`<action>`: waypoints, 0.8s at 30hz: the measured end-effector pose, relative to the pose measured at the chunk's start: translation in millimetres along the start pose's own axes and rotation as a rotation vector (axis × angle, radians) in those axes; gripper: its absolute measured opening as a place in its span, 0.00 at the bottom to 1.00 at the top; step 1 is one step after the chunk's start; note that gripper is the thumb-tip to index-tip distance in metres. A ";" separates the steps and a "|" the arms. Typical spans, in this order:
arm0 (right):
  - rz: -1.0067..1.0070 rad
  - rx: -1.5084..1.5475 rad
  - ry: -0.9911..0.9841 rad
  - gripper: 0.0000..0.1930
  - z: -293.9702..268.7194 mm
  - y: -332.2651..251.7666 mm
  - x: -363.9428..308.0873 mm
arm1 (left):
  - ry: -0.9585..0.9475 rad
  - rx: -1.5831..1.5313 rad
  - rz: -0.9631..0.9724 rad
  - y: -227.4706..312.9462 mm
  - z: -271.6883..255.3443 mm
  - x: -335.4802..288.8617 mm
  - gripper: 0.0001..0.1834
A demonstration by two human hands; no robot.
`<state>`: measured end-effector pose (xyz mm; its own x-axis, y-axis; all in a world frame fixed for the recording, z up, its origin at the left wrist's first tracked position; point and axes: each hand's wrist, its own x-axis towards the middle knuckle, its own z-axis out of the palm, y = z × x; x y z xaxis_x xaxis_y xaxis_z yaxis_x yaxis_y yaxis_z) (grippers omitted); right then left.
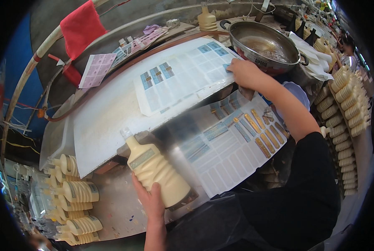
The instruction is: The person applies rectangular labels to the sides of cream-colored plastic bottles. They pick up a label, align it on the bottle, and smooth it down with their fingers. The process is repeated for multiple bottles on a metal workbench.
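My left hand is wrapped round the lower body of a cream-coloured bottle with wavy ribs and a clear neck. The bottle leans with its neck up and to the left, and a blue-grey label sits on its shoulder. At the right end of a mostly bare backing sheet, my right hand has its fingertips closed on a small blue label. That sheet lies on a sloping white board. Several blue labels remain on it in two groups. Below the board, a second sheet carries blue and gold labels.
A wide two-handled metal pan holding liquid stands at the far right, near a pale bowl. Labelled cream bottles lie stacked at left; more bottles are piled at right. A red cloth hangs over a pipe.
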<state>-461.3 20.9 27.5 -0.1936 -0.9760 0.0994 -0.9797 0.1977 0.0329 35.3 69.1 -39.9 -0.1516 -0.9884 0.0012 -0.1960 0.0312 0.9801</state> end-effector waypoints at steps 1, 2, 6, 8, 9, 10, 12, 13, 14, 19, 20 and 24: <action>-0.008 -0.084 -0.029 0.18 0.5 -9.6 -8.0 | 0.001 -0.010 0.001 0.9 0.5 -0.2 0.46; -0.021 -0.083 0.007 0.17 1.9 -12.3 -18.8 | -0.002 -0.006 0.003 0.5 1.1 -0.3 0.46; -0.024 -0.057 0.095 0.16 -0.7 -22.4 -43.3 | 0.000 0.044 0.032 -3.0 -0.8 1.1 0.44; -0.038 -0.068 0.158 0.15 -1.4 -24.4 -46.9 | 0.000 0.057 0.026 1.9 0.5 1.1 0.42; -0.077 -0.079 0.207 0.14 8.8 -17.6 -47.5 | 0.010 0.058 0.001 6.5 0.2 -0.7 0.42; -0.117 -0.089 0.256 0.14 19.5 -7.0 -47.6 | 0.021 0.058 -0.026 10.2 0.7 -1.5 0.42; -0.235 -0.126 0.383 0.07 26.3 5.6 -49.4 | 0.036 -0.017 -0.075 -0.9 -2.0 -4.6 0.43; -0.272 -0.085 0.448 0.07 30.8 18.4 -51.8 | 0.036 -0.056 -0.099 -7.4 -4.0 -7.4 0.43; -0.288 -0.169 0.444 0.05 27.5 23.7 -50.5 | 0.045 -0.039 -0.066 -11.3 -5.2 -12.7 0.44; 0.104 0.748 0.119 0.11 11.9 -41.0 -66.1 | -0.016 0.229 0.121 -34.3 -14.8 -43.8 0.54; 0.068 0.809 0.009 0.11 2.6 -66.8 -73.0 | -0.032 0.249 0.115 -35.6 -13.8 -47.3 0.60; -0.228 1.005 -0.149 0.08 -19.4 -179.4 -104.8 | -0.037 0.387 0.236 -32.7 -18.7 -53.3 0.63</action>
<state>-264.2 89.4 30.5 0.0640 -0.9956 0.0682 -0.5719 -0.0926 -0.8151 67.9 118.0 -68.3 -0.2688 -0.9419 0.2015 -0.4987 0.3151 0.8075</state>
